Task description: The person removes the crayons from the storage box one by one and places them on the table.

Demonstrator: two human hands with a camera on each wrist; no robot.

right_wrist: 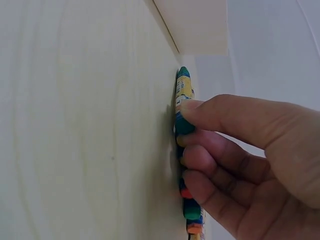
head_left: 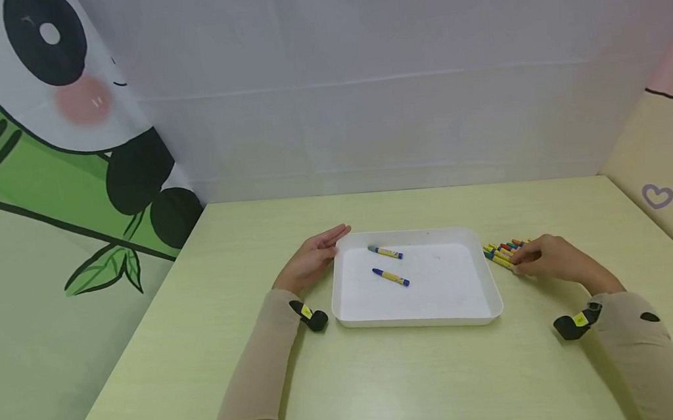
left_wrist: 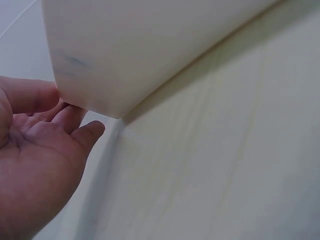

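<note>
A white tray (head_left: 416, 279) lies on the table with two crayons in it: a dull-green-tipped crayon (head_left: 385, 252) and a blue crayon (head_left: 391, 277). Fingers extended, my left hand (head_left: 311, 261) rests against the tray's far left corner. In the left wrist view, fingertips touch the outside of the tray wall (left_wrist: 90, 55). To the right of the tray, my right hand (head_left: 554, 260) is at a row of several crayons (head_left: 498, 250). Its thumb and fingers pinch the nearest one, a green crayon (right_wrist: 184, 85) with a yellow wrapper. Part of the row is hidden behind the fingers.
The pale wooden table (head_left: 424, 381) ends at a grey-white cloth backdrop (head_left: 366, 128) behind the tray. Printed panels flank it, with a cartoon panel (head_left: 93, 209) on the left. A black wrist camera (head_left: 315, 320) sits near the tray's left side.
</note>
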